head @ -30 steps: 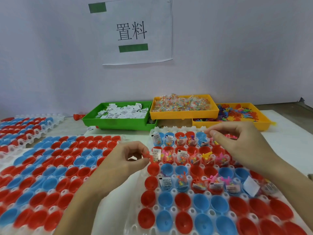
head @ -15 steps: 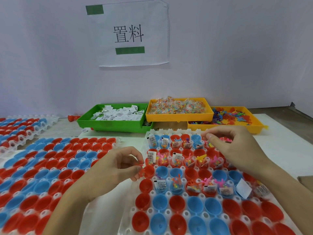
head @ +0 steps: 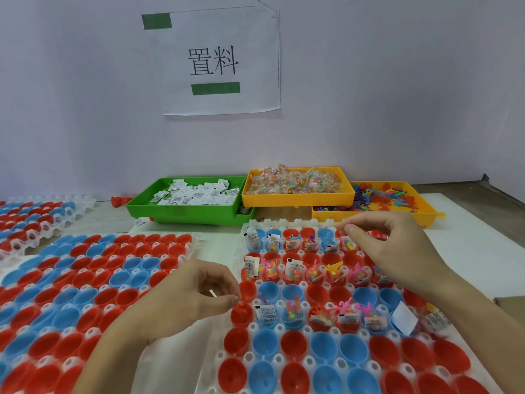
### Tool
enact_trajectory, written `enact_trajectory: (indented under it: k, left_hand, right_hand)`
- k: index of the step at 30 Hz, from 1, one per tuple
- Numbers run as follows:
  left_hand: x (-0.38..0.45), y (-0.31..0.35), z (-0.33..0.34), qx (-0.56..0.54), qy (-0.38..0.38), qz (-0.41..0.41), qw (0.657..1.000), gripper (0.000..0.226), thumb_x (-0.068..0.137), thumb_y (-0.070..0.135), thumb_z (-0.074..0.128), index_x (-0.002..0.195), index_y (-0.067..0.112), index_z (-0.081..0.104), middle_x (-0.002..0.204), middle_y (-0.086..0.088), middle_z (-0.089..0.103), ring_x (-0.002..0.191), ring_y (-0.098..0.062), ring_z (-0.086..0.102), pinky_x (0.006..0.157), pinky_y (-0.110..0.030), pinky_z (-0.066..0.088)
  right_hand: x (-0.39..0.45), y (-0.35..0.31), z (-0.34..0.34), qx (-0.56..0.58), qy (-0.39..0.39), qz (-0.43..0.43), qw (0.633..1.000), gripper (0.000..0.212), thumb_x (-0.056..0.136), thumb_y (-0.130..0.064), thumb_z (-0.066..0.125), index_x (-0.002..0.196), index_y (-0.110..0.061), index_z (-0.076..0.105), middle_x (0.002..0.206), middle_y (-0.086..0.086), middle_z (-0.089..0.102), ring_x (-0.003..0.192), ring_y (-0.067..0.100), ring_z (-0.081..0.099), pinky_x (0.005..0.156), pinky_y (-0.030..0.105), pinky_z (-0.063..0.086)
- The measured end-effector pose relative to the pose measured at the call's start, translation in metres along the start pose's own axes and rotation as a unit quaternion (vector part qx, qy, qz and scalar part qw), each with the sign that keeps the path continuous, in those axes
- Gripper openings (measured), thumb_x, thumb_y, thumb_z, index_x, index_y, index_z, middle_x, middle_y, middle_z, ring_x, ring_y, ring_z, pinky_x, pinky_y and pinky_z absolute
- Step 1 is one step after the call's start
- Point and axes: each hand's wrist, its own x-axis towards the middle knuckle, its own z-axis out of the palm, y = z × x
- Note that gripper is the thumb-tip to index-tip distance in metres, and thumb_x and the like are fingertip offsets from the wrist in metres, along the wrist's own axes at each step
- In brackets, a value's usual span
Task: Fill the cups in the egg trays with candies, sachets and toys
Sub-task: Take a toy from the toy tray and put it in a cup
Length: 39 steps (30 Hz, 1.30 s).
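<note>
Right egg tray (head: 255, 362): two far rows of cups filled, third row empty, fourth row mostly filled, near rows empty. Left egg tray (head: 187, 248) untouched. Small red toy (head: 241, 307) pinched by left hand (head: 184, 297) over red cup (head: 241, 315) at fourth row's left end. Right hand (head: 395, 251) pinched over far row; held item cannot be told. Most work left.

Three shallow plastic bins line the back edge of the white worktop (head: 466, 245): the green bin of paper sachets (head: 181, 213) left, the yellow bin of wrapped candies (head: 297, 199) in the middle, the yellow bin of small plastic toys (head: 426, 207) right. Before them lie two white egg trays of red and blue cups: the partly filled tray (head: 284, 328) right, the unfilled tray (head: 93, 282) left. A third white egg tray (head: 82, 203) sits at the far left edge.
</note>
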Motion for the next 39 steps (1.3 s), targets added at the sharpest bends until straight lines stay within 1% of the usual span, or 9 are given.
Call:
enact_trajectory:
  k: [2,6,11,17,22,25,28,35,39]
  left_hand:
    - [-0.0003,0.0002,-0.0001,0.009,-0.005,0.004,1.000,0.020,0.088,0.008,0.071,0.080,0.025,0.076,0.082,-0.003,0.073,0.074,-0.008,0.064,0.073,-0.020,0.052]
    - [-0.0001,0.0000,0.0002,0.005,-0.009,0.007,1.000,0.018,0.087,0.007,0.072,0.080,0.023,0.077,0.082,-0.007,0.072,0.073,-0.012,0.063,0.074,-0.024,0.053]
    - [0.0021,0.0002,0.0027,0.010,0.001,0.011,1.000,0.018,0.088,0.008,0.072,0.081,0.024,0.076,0.083,-0.004,0.073,0.073,-0.011,0.063,0.076,-0.028,0.055]
    - [0.0019,-0.0005,0.0026,-0.001,0.004,0.015,1.000,0.017,0.088,0.009,0.072,0.082,0.025,0.077,0.084,-0.002,0.073,0.074,-0.009,0.065,0.075,-0.021,0.053]
    - [0.0016,-0.0027,0.0009,-0.009,0.010,0.019,1.000,0.011,0.087,0.013,0.074,0.084,0.023,0.078,0.086,-0.004,0.074,0.080,-0.017,0.067,0.082,-0.030,0.056]
    - [0.0018,-0.0035,0.0007,-0.016,0.007,0.021,1.000,0.010,0.086,0.016,0.074,0.086,0.025,0.078,0.088,-0.003,0.075,0.082,-0.018,0.069,0.081,-0.028,0.056]
    - [0.0026,-0.0048,0.0009,-0.017,0.005,0.020,1.000,0.010,0.087,0.015,0.074,0.086,0.024,0.078,0.088,-0.005,0.075,0.082,-0.020,0.069,0.082,-0.030,0.057]
    - [0.0043,-0.0049,0.0039,-0.014,0.010,0.036,0.999,0.014,0.086,0.011,0.074,0.086,0.025,0.078,0.087,-0.004,0.075,0.078,-0.012,0.067,0.076,-0.023,0.055]
    - [0.0061,-0.0059,0.0058,-0.031,0.027,0.041,0.998,0.009,0.081,0.019,0.075,0.087,0.025,0.078,0.089,-0.001,0.075,0.081,-0.012,0.069,0.077,-0.022,0.056]
  right_hand:
    - [0.0000,0.0000,0.0000,-0.001,0.000,0.001,1.000,0.017,0.093,-0.018,0.066,0.090,-0.029,0.079,0.085,-0.022,0.073,0.090,-0.006,0.064,0.070,0.003,0.046]
    - [-0.0001,-0.0007,-0.0002,-0.005,0.001,0.002,1.000,0.016,0.093,-0.018,0.066,0.091,-0.028,0.079,0.087,-0.020,0.074,0.090,-0.006,0.064,0.070,0.003,0.045]
    - [0.0000,-0.0022,-0.0009,-0.006,0.000,0.007,1.000,0.017,0.094,-0.018,0.066,0.091,-0.029,0.078,0.088,-0.020,0.073,0.090,-0.006,0.064,0.069,0.002,0.045]
    - [-0.0008,-0.0040,-0.0017,-0.006,0.001,0.005,1.000,0.016,0.094,-0.018,0.065,0.092,-0.027,0.078,0.089,-0.019,0.074,0.090,-0.006,0.064,0.069,0.003,0.046]
    - [-0.0006,-0.0043,-0.0021,-0.007,0.001,0.004,1.000,0.016,0.094,-0.018,0.065,0.092,-0.027,0.078,0.089,-0.020,0.073,0.091,-0.008,0.062,0.068,0.000,0.043]
    - [-0.0008,-0.0037,-0.0024,-0.009,0.004,0.003,1.000,0.016,0.094,-0.018,0.066,0.091,-0.028,0.078,0.088,-0.021,0.073,0.091,-0.008,0.062,0.068,0.000,0.043]
    - [-0.0007,-0.0036,-0.0023,-0.009,0.005,0.001,1.000,0.016,0.093,-0.018,0.066,0.091,-0.027,0.079,0.087,-0.021,0.073,0.091,-0.008,0.063,0.069,0.001,0.043]
    - [-0.0002,-0.0042,-0.0025,-0.012,0.002,0.001,1.000,0.017,0.093,-0.017,0.066,0.091,-0.027,0.079,0.088,-0.019,0.074,0.089,-0.007,0.064,0.069,0.002,0.044]
    - [-0.0005,-0.0048,-0.0029,-0.013,0.001,0.004,1.000,0.016,0.093,-0.017,0.066,0.091,-0.026,0.079,0.089,-0.018,0.074,0.090,-0.007,0.063,0.068,0.001,0.043]
